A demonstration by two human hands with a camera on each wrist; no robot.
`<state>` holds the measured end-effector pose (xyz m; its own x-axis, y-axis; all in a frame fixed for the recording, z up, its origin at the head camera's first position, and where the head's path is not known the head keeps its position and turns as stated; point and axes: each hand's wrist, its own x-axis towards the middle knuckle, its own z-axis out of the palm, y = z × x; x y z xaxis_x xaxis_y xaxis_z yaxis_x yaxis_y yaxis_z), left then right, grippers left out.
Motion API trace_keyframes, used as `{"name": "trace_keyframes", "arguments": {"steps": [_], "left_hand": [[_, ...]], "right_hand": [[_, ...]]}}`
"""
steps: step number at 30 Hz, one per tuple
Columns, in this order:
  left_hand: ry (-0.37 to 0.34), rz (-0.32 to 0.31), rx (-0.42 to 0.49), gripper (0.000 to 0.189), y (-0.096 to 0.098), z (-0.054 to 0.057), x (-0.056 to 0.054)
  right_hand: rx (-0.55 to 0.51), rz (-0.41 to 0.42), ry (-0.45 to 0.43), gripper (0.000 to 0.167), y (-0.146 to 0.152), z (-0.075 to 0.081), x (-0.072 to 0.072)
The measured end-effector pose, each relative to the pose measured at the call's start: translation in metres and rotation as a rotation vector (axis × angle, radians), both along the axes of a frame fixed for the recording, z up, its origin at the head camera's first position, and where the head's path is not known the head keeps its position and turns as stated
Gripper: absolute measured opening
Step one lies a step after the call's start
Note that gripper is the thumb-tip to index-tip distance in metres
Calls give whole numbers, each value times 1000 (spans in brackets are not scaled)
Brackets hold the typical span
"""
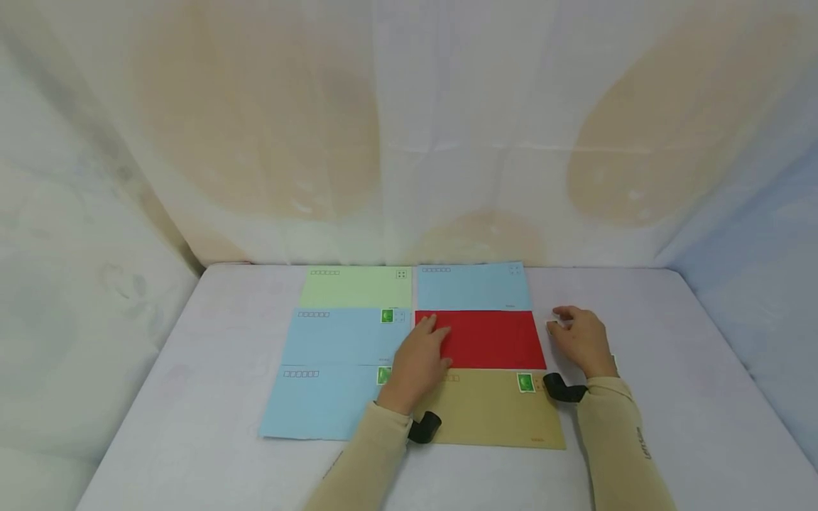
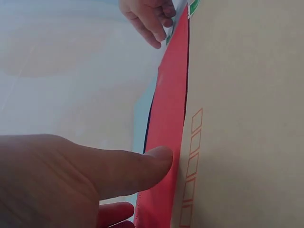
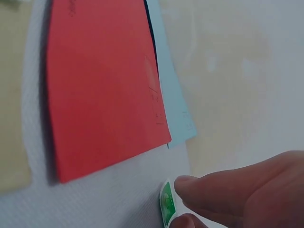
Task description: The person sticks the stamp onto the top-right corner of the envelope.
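Observation:
My left hand [image 1: 415, 362] rests with extended fingers on the left end of the red envelope [image 1: 492, 341]; its thumb [image 2: 135, 171] lies over that envelope in the left wrist view. Right of the red envelope, my right hand [image 1: 583, 341] pinches a small green stamp [image 3: 167, 204] with a white border between thumb and finger. The stamp is apart from the envelope. A tan envelope [image 1: 492, 419] with its own green stamp [image 1: 525, 382] lies nearest me, partly under the left forearm.
Left of the red envelope lie two blue envelopes [image 1: 345, 341] [image 1: 313, 404], each bearing a green stamp. A pale green envelope [image 1: 358, 289] and another blue envelope [image 1: 473, 287] lie at the back. Another stamp [image 1: 613, 360] peeks out beside my right wrist. Cloth walls [image 1: 415, 142] enclose the white table [image 1: 224, 341].

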<state>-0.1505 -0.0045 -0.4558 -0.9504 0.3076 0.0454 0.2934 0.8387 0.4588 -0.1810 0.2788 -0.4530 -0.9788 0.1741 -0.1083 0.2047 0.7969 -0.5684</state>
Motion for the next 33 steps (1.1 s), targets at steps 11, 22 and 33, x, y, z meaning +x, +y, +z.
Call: {"name": "trace_keyframes", "arguments": {"steps": [11, 22, 33], "left_hand": [[4, 2, -26, 50, 2, -2, 3], [-27, 7, -21, 54, 1, 3, 3], [-28, 4, -32, 53, 2, 2, 2]], "right_hand": [[14, 4, 2, 41, -2, -1, 3], [16, 5, -6, 38, -3, 1, -1], [13, -41, 9, 33, -4, 0, 2]]}}
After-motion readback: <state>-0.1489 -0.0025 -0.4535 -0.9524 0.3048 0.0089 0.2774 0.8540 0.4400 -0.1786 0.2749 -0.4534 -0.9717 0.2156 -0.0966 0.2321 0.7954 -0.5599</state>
